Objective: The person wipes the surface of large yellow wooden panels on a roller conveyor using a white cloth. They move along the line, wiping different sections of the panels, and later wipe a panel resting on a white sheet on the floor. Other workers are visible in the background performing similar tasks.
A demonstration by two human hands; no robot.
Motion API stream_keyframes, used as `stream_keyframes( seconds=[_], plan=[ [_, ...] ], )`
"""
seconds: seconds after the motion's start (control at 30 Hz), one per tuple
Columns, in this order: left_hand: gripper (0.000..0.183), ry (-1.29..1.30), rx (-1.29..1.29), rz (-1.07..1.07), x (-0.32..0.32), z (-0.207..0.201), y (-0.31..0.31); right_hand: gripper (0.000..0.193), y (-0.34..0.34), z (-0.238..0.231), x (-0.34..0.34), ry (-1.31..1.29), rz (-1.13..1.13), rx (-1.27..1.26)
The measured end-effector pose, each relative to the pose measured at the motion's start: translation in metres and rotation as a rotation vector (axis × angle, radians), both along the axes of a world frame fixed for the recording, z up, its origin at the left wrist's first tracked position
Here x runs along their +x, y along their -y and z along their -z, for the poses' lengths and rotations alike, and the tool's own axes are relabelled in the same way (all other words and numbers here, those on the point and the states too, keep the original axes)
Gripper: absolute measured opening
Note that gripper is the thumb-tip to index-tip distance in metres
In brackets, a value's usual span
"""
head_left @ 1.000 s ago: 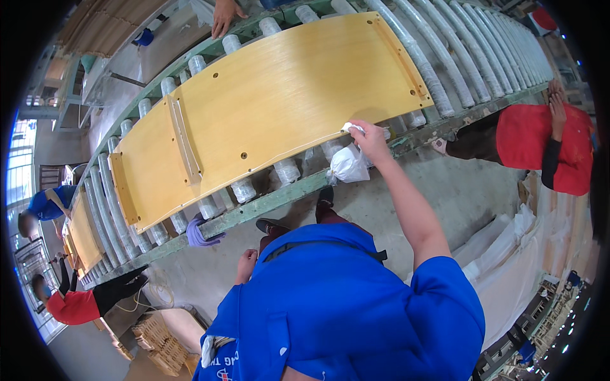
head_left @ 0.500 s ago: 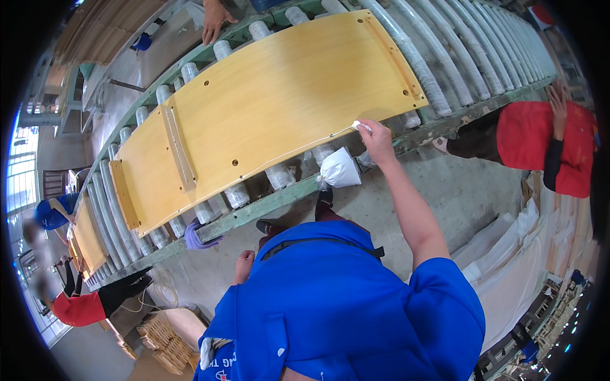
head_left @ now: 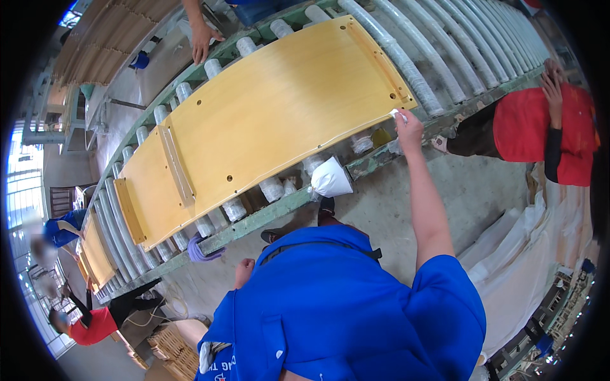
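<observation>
A long yellow wooden panel (head_left: pixel 279 108) lies on the roller conveyor, with drilled holes and narrow wooden strips (head_left: pixel 176 162) across it. My right hand (head_left: pixel 410 134) is at its near right corner, fingers pinched on a small white piece (head_left: pixel 397 114) whose kind I cannot make out. A thin white line (head_left: pixel 286 164) runs along the near edge up to that hand. My left hand (head_left: pixel 244 273) hangs by my waist, away from the panel, fingers curled, nothing visible in them. Below the panel's edge, a white bag (head_left: pixel 332 178) hangs at the green conveyor frame.
Wrapped rollers (head_left: pixel 438 57) continue to the right. A purple bundle (head_left: pixel 203 251) hangs on the green frame (head_left: pixel 279 204). Another person's hand (head_left: pixel 202 39) rests at the far side. A person in red (head_left: pixel 540 130) stands at right; others work at left around another panel (head_left: pixel 98 251).
My right hand has slid rightward along the near edge to the corner with the white piece, and the white line now reaches farther right. My left hand has barely moved.
</observation>
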State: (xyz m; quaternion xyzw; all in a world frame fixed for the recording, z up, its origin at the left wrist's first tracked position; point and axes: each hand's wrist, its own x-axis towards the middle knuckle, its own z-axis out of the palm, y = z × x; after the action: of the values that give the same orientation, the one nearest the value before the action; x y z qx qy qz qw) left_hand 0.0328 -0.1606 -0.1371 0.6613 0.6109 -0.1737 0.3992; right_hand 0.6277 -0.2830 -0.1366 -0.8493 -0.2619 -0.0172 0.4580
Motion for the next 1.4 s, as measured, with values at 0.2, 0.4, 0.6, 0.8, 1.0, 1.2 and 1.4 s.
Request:
stream_keyframes(
  seconds=[0.2, 0.4, 0.6, 0.8, 1.0, 1.2, 1.4],
  plan=[
    [0.029, 0.059, -0.033, -0.02, 0.005, -0.001, -0.004, 0.02, 0.015, 0.004, 0.034, 0.073, 0.097, -0.031],
    [0.028, 0.015, -0.005, 0.016, 0.013, -0.003, -0.003, 0.021, 0.014, -0.003, 0.035, 0.172, 0.088, -0.08],
    [0.026, 0.033, 0.014, -0.006, 0.02, -0.004, -0.001, 0.019, 0.012, -0.01, 0.034, -0.035, 0.12, -0.115],
    [0.026, 0.078, 0.019, -0.014, 0.024, 0.001, 0.003, 0.024, 0.022, -0.006, 0.052, 0.076, 0.138, -0.053],
    [0.027, -0.05, 0.045, -0.058, 0.024, -0.007, 0.012, 0.024, 0.015, -0.007, 0.056, 0.048, 0.163, -0.192],
    [0.029, -0.022, 0.08, 0.004, 0.044, -0.019, -0.006, 0.026, 0.026, -0.018, 0.06, -0.457, 0.235, 0.539],
    [0.025, 0.238, 0.431, -0.01, 0.03, -0.047, -0.044, 0.024, -0.011, -0.016, -0.012, -1.513, -0.182, 1.477]
  ],
)
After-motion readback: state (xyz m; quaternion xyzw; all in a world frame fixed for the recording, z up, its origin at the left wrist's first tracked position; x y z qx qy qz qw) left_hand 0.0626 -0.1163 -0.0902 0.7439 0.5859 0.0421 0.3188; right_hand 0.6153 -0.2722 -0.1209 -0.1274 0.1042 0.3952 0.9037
